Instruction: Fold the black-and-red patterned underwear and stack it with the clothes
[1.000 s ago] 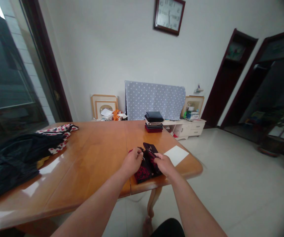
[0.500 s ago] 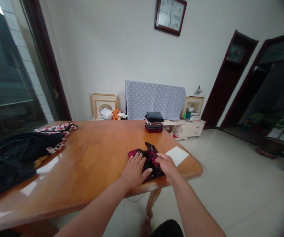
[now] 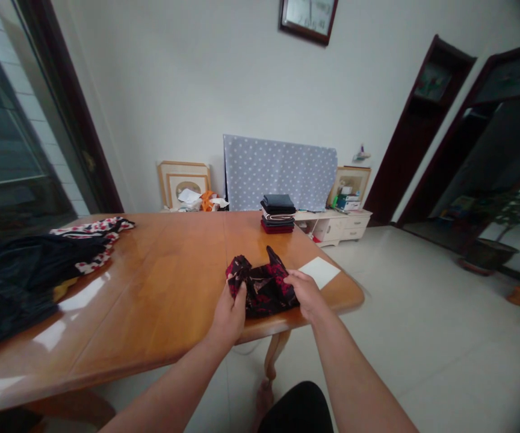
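A black garment with a red pattern point(image 3: 264, 288) lies bunched on the wooden table point(image 3: 151, 282) near its front edge. My left hand point(image 3: 229, 316) grips the gathered left end of the garment and raises it slightly off the wood. My right hand point(image 3: 304, 294) is closed on the garment's right side. A narrow black strap or corner of the cloth sticks up behind the hands. A white paper sheet point(image 3: 319, 272) lies just right of my right hand, apart from it.
A stack of folded dark and red clothes point(image 3: 278, 215) stands farther along the table. At the left end lie a black cloth heap point(image 3: 11, 279) and a red-and-white patterned cloth point(image 3: 92, 237). Beyond the table are a low white cabinet point(image 3: 336, 225) and a polka-dot board point(image 3: 278, 171).
My left hand has turned from lying flat on the garment to gripping its left end, which now rises from the table. The view has tilted slightly upward.
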The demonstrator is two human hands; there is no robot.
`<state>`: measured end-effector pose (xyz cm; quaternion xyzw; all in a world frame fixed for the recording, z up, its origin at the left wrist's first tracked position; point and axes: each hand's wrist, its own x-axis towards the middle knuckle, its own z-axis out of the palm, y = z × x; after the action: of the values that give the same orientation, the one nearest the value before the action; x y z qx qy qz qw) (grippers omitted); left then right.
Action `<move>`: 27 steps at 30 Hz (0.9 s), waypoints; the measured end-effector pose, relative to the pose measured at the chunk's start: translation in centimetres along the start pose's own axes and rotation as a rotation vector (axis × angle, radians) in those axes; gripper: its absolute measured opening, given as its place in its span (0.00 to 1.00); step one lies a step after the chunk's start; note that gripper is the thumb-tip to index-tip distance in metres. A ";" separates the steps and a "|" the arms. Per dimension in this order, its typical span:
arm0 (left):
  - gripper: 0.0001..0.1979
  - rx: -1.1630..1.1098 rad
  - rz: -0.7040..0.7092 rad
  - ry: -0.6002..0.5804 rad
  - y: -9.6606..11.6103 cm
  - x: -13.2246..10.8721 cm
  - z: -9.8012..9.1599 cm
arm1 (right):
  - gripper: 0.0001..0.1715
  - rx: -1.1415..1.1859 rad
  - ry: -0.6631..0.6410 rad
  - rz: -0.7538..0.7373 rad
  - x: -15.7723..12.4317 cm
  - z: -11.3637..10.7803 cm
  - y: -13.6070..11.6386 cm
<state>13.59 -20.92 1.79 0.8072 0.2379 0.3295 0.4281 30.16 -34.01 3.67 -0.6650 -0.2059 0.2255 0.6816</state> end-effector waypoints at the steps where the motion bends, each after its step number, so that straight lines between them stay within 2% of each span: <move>1: 0.26 -0.037 -0.004 0.033 0.4 0.0 0.1 | 0.25 0.006 -0.002 0.005 0.0 -0.1 0.1; 3: 0.27 -0.041 0.035 0.091 1.1 0.1 0.6 | 0.26 0.016 0.006 0.006 0.1 -0.2 0.2; 5: 0.28 0.043 0.103 0.090 1.5 0.2 1.3 | 0.26 0.040 0.009 0.000 0.2 -0.3 0.4; 7: 0.29 0.187 0.187 0.007 1.8 0.2 2.2 | 0.24 0.096 0.002 -0.006 0.3 -0.5 0.5; 10: 0.34 0.436 0.340 -0.226 2.1 0.0 3.1 | 0.21 0.176 0.005 -0.017 0.3 -1.0 0.5; 12: 0.39 0.560 0.417 -0.327 2.2 -0.2 3.3 | 0.20 0.211 0.027 -0.030 0.3 -1.3 0.2; 16: 0.42 0.665 0.436 -0.347 2.5 -0.4 3.4 | 0.18 0.253 0.056 -0.054 0.1 -1.8 -1.2; 22: 0.45 0.687 0.379 -0.309 2.3 0.2 4.4 | 0.28 -0.045 -0.002 -0.132 -0.1 -1.2 -4.0; 27: 0.43 0.683 0.343 -0.283 2.3 0.7 5.0 | 0.26 -0.365 -0.064 -0.243 -0.2 0.5 -4.6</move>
<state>17.97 -24.32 1.91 0.9683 0.1340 0.1839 0.1027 29.87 -33.75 8.32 -0.7401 -0.3434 0.1219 0.5652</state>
